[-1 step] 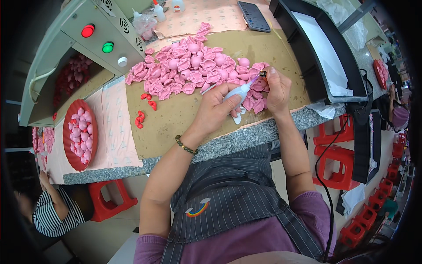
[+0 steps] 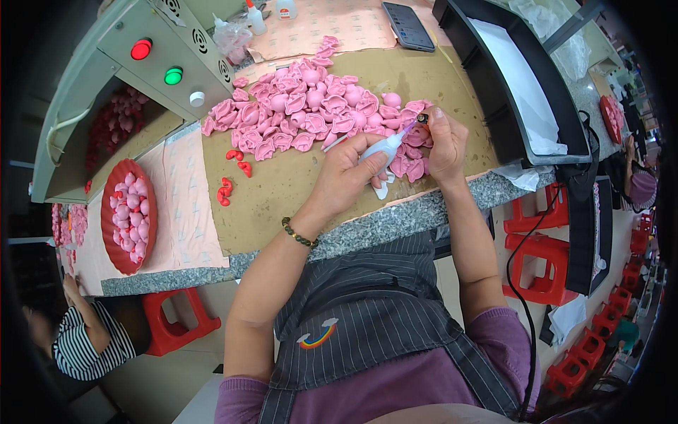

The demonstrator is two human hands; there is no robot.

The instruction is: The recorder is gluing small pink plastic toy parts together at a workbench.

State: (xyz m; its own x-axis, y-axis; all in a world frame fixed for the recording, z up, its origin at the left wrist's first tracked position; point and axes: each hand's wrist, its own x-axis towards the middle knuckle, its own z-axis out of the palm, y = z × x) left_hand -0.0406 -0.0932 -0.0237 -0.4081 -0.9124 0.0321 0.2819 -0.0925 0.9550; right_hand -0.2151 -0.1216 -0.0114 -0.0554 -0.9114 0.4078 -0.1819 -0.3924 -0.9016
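dark piece (image 2: pixel 423 119) too small to tell, bottle (image 2: pixel 385 147) partly hidden by left fingers (image 2: pixel 357 145)

- Left forearm (image 2: pixel 272 272) slants up toward one o'clock, its elbow bent.
- Left hand (image 2: pixel 345 173) curls in a closed grip, back of the hand partly showing, thumb pointing toward two o'clock.
- Right forearm (image 2: pixel 467 233) rises toward half past eleven.
- Right hand (image 2: pixel 447 147), between two and three o'clock from the left, pinches, fingers folded, near but apart.

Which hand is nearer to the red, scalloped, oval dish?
Left: the left hand is to the right of the dish, around a pale squeeze bottle; the right hand is farther right, beyond its nozzle.
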